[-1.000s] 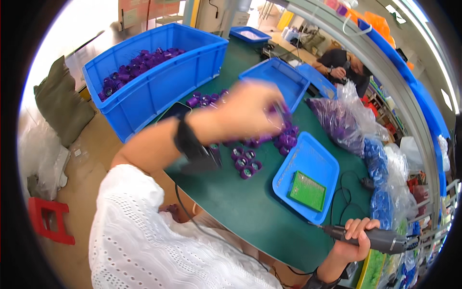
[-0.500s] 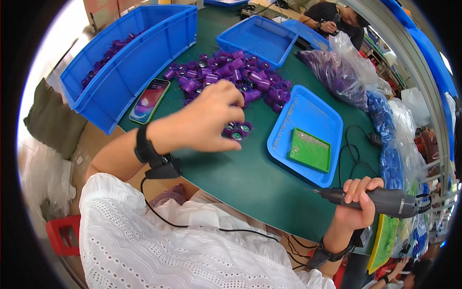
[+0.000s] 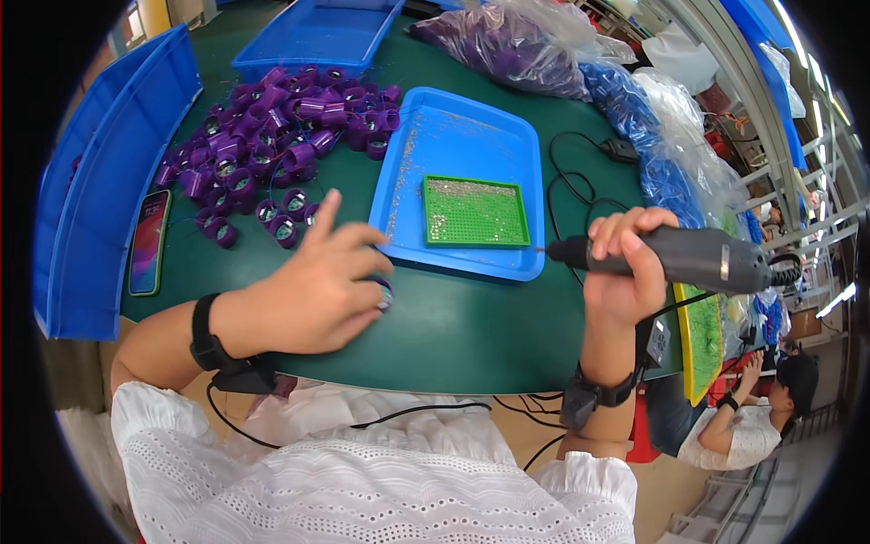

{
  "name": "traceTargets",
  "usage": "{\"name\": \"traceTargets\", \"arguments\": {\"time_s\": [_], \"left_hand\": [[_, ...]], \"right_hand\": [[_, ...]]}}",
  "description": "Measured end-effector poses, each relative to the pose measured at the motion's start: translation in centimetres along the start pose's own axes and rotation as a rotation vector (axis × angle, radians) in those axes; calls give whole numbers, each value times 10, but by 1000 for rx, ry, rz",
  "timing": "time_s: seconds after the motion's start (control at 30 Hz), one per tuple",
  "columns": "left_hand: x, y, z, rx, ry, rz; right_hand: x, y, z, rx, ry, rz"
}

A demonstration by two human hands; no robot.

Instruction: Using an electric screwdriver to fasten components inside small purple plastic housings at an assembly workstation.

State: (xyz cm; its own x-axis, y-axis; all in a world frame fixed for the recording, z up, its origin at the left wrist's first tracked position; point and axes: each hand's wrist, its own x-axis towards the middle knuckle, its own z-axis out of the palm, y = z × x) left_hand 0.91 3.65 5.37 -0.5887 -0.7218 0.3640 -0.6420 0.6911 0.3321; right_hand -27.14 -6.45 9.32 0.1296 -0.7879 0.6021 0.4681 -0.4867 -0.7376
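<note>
My left hand (image 3: 322,286) is over the near part of the table, its index finger raised and its other fingers and thumb curled round a small purple cup-shaped part (image 3: 386,296). Most of that part is hidden by the fingers. In my right hand (image 3: 630,258) is a black electric screwdriver (image 3: 702,257), held level with its bit pointing left. The bit's tip is at the right edge of a shallow blue tray (image 3: 462,260). Inside that tray, a green perforated screw plate (image 3: 494,220) carries many tiny screws.
A pile of purple cup-shaped parts (image 3: 240,136) lies at the left. Beside it are a phone (image 3: 149,243) and a tall blue bin (image 3: 118,172). An empty blue tray (image 3: 317,36) and plastic bags (image 3: 507,45) stand behind. A black cable (image 3: 580,150) and a yellow-edged green mat (image 3: 698,349) are at right.
My left hand has come down from the pile toward the near table with a purple part in it. The screwdriver has moved up to the tray's edge. The view has turned right.
</note>
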Motion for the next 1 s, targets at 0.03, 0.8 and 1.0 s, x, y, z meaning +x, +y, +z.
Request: {"name": "traceTargets", "arguments": {"time_s": [0.03, 0.8, 1.0], "left_hand": [[6, 2, 8, -7, 1, 5], [24, -13, 50, -244, 8, -103], [24, -13, 50, -250, 6, -100]], "right_hand": [[4, 4, 0, -40, 12, -12], [14, 44, -9, -188, -4, 62], [15, 46, -9, -179, -5, 72]]}}
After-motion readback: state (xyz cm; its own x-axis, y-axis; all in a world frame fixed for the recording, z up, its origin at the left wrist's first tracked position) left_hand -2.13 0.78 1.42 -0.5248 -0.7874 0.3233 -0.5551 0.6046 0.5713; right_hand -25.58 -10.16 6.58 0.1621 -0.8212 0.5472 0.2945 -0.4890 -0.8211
